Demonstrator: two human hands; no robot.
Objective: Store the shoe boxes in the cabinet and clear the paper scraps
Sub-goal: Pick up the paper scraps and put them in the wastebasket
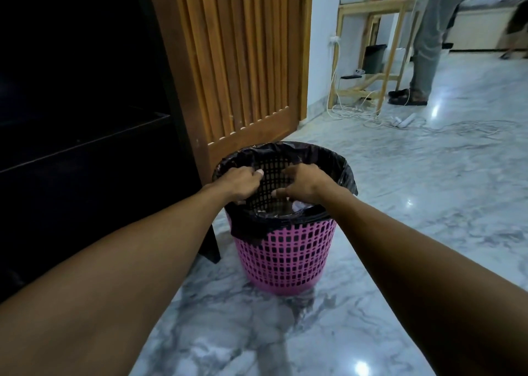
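Observation:
A pink perforated waste basket (285, 261) with a black plastic liner (340, 173) stands on the marble floor. Both my hands hover over its mouth. My left hand (243, 183) is above the left rim, fingers loosely curled downward, with nothing visible in it. My right hand (305, 183) is over the middle of the opening, fingers also bent down and holding nothing. A white paper scrap (298, 205) lies inside the basket just below my right hand. No shoe box is in view.
A dark cabinet (85, 135) stands at the left, beside a slatted wooden panel (243, 61). At the back right, a person's legs (425, 47) stand by a wooden rack (371, 38), with white cables (371, 115) trailing on the floor.

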